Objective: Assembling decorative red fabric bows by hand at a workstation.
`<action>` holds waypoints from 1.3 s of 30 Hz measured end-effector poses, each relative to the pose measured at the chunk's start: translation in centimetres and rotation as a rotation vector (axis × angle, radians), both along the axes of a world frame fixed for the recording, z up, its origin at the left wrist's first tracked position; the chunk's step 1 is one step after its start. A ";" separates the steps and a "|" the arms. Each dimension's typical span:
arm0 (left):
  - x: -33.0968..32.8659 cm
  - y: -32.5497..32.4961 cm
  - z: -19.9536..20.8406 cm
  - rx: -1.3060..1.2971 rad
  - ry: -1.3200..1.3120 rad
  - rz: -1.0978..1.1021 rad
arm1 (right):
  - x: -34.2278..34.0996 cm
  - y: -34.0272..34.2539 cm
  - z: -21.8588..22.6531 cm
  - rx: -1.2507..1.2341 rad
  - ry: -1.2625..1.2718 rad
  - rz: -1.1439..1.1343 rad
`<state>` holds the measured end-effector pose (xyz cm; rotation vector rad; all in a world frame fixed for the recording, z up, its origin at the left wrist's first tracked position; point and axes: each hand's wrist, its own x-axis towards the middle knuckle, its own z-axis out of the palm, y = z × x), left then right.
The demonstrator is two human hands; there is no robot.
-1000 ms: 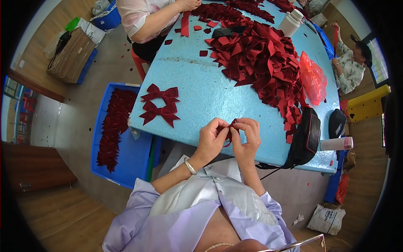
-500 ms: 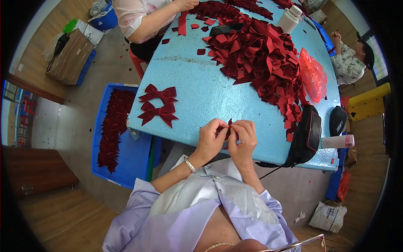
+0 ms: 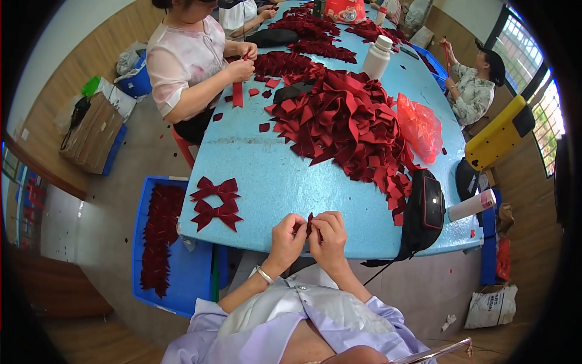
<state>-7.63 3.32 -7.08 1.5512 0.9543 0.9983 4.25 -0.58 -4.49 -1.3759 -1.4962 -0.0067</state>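
Observation:
Close to the table's near edge, my left hand (image 3: 287, 242) and my right hand (image 3: 328, 244) are side by side with fingertips pinched. Between them stands a small folded piece of dark red ribbon (image 3: 310, 223), mostly covered by the fingers. Both hands appear to grip it, the right more plainly. To the left, two red velvet bows (image 3: 219, 215) lie flat, one below the other. A large heap of red ribbon pieces (image 3: 348, 124) spreads over the table beyond my hands.
A blue bin (image 3: 197, 273) holding rows of red bows stands left of the light blue table (image 3: 260, 176). Right of my hands are a black bag (image 3: 424, 212) and a pale tumbler (image 3: 471, 205). A white bottle (image 3: 377, 57) stands behind the heap. Other people work around the table.
The view has tilted up, showing more of the far table and co-workers. My hands stay together at the near edge, with the fingers slightly shifted around the ribbon.

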 end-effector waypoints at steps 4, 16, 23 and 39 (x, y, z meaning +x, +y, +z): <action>0.3 0.2 -0.2 0.030 -0.059 -0.014 | 0.1 0.3 0.1 0.004 -0.001 -0.002; -0.2 -0.5 0.2 -0.010 0.003 -0.012 | 0.4 -0.6 -0.6 -0.123 0.173 0.062; 0.4 -0.2 -0.2 0.007 -0.014 -0.033 | 0.8 -0.2 -0.9 -0.119 0.115 0.030; 0.1 -0.6 0.4 -0.198 -0.220 -0.067 | 0.7 -0.7 -0.9 -0.232 0.272 0.068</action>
